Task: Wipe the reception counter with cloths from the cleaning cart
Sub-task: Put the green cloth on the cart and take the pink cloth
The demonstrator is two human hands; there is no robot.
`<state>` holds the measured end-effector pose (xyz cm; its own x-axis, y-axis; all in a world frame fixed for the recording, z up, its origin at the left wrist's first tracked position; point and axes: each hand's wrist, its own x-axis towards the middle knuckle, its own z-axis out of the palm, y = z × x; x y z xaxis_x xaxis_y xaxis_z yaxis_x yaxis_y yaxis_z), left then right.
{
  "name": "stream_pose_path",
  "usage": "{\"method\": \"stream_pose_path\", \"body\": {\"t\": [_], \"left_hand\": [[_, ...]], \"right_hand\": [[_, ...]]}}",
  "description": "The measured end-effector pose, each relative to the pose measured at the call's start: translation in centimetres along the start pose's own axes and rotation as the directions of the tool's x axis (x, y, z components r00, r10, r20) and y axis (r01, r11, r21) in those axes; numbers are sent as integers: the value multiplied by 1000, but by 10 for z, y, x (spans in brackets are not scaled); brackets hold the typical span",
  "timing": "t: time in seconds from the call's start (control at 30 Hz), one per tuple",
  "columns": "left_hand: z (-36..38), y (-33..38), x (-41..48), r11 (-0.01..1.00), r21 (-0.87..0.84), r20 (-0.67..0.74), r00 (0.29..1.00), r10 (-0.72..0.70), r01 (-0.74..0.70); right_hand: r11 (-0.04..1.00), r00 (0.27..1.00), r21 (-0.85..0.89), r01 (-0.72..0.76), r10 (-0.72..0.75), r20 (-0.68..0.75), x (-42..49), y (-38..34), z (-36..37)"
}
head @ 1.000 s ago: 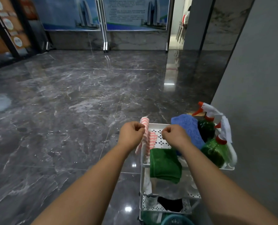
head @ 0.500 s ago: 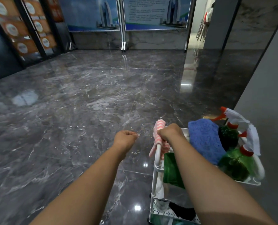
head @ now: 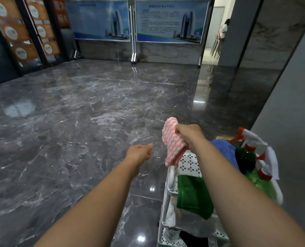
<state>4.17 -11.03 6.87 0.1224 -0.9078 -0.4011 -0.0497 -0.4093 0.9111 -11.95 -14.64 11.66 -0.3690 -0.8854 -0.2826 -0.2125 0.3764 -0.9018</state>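
Head view: the right hand (head: 189,135) sits at about four o'clock from the centre of the picture. Its fingers are curled round the upper part of a pink-and-white striped cloth (head: 173,145). The cloth hangs from that fist above the far-left corner of the white cleaning cart (head: 171,177), and its lower edge is close to the cart's rim; I cannot tell whether it touches. The left hand (head: 139,153), at about six o'clock, hovers over the dark marble floor (head: 76,122) just left of the cart. Its fingers are loosely bent and hold nothing.

On the cart's top shelf a green cloth (head: 192,195) drapes over the near edge at the cart's six o'clock. A blue cloth (head: 223,148) lies at its twelve o'clock, partly hidden by the right forearm. Two green spray bottles (head: 249,154) with red-and-white triggers stand at its three o'clock, against a grey wall (head: 290,122). Two display boards (head: 101,20) stand far off at twelve o'clock. No reception counter is in view.

The striped cloth looks thin, light and limp, so it will sag and swing from any single grip and cannot break. Bunching it in the fist, as here, is a secure way to carry it. For wiping it would likely serve better folded or spread flat under the palm.
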Motion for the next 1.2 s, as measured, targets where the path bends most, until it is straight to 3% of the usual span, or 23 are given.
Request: {"method": "stream_pose_path", "body": {"t": [0.13,0.33,0.5,0.63,0.77,0.9,1.0,1.2], "left_hand": [[0,10,-4,993,-98,73,995,-65,72],[-15,23,-15,903,-399,167,981,-96,157],[-47,23,-27,891,-442,46,995,-94,105],[-87,26,-41,867,-497,-58,998,5,-34],[-137,25,-68,880,-415,-251,959,130,-228],[-192,23,-105,919,-227,-325,915,240,-322],[-234,20,-135,916,-185,-367,890,270,-355],[-322,3,-191,919,-48,-486,813,322,-392]], "right_hand": [[993,994,116,-9,-4,110,-17,-20,0],[960,974,275,-58,-6,225,-48,-44,14],[954,944,299,-33,-68,322,-67,-57,36],[973,947,165,160,-198,251,-82,-62,65],[946,929,-7,325,-318,191,-97,-66,102],[878,874,-84,471,-451,182,-135,-75,144],[829,804,-60,556,-519,291,-173,-83,177],[832,672,61,552,-487,558,-258,-98,240]]}}
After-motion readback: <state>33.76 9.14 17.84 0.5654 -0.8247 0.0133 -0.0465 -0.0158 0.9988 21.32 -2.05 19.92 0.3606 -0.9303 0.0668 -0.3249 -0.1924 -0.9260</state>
